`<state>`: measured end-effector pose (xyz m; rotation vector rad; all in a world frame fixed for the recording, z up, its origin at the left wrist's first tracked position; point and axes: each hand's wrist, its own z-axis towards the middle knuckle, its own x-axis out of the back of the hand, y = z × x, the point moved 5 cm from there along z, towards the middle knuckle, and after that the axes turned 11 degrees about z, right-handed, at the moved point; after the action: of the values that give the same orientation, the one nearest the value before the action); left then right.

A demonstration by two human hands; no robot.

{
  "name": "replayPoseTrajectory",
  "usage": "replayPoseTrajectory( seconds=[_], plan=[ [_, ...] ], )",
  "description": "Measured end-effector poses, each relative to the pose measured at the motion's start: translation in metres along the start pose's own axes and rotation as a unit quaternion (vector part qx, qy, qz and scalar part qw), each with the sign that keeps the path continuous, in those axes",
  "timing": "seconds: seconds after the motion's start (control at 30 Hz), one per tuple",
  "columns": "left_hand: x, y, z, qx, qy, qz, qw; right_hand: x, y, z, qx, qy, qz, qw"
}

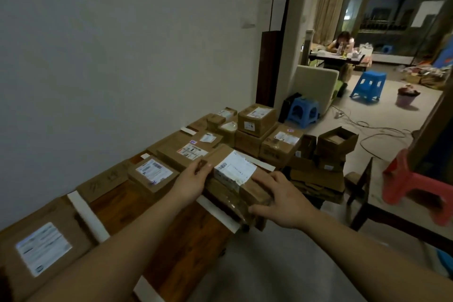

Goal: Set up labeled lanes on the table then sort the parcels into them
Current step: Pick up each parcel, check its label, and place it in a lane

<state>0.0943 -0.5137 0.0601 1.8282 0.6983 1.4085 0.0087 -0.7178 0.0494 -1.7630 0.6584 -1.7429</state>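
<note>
While the left hand grips the far end of a parcel and the right hand clasps its near corner, it hangs between the hands over the tabletop edge; sorting looks underway; next, probably, read its label and pick a taped lane.

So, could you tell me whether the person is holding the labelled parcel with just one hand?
No, both hands grip the parcel: the left hand at one end and the right hand at the other.
</note>
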Motion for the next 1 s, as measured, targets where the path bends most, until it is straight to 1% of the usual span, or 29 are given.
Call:
replayPoseTrajectory(
  seconds=[0.07, 0.17, 0.23, 0.3, 0.4, 0.5, 0.63, 0.8, 1.0],
  plan=[
    [-0.02, 0.004, 0.023, 0.007, -0.012, 0.012, 1.0, 0.02, 0.028, 0.018, -0.009, 0.016, 0.01, 1.0],
    [-0.055, 0.008, 0.054, 0.023, -0.055, 0.051, 0.997, 0.05, 0.074, 0.047, -0.018, 0.022, -0.005, 1.0],
    [-0.077, 0.009, 0.074, 0.028, -0.068, 0.101, 0.992, 0.069, 0.099, 0.068, -0.025, 0.029, -0.014, 0.999],
    [-0.094, 0.006, 0.094, 0.044, -0.061, 0.157, 0.985, 0.084, 0.119, 0.089, -0.031, 0.036, -0.014, 0.999],
    [-0.114, -0.002, 0.114, 0.068, -0.07, 0.261, 0.96, 0.093, 0.141, 0.118, -0.038, 0.023, -0.019, 0.999],
    [-0.125, -0.007, 0.136, 0.058, -0.082, 0.343, 0.934, 0.091, 0.153, 0.15, -0.026, 0.001, -0.037, 0.999],
    [-0.125, -0.018, 0.171, 0.045, -0.093, 0.399, 0.911, 0.075, 0.16, 0.194, -0.029, -0.037, -0.051, 0.998],
    [-0.141, -0.045, 0.189, 0.088, -0.144, 0.439, 0.883, 0.045, 0.17, 0.239, -0.045, -0.089, -0.07, 0.993],
    [-0.142, -0.051, 0.194, 0.118, -0.149, 0.438, 0.879, 0.009, 0.186, 0.283, -0.041, -0.163, -0.083, 0.982]
  ],
)
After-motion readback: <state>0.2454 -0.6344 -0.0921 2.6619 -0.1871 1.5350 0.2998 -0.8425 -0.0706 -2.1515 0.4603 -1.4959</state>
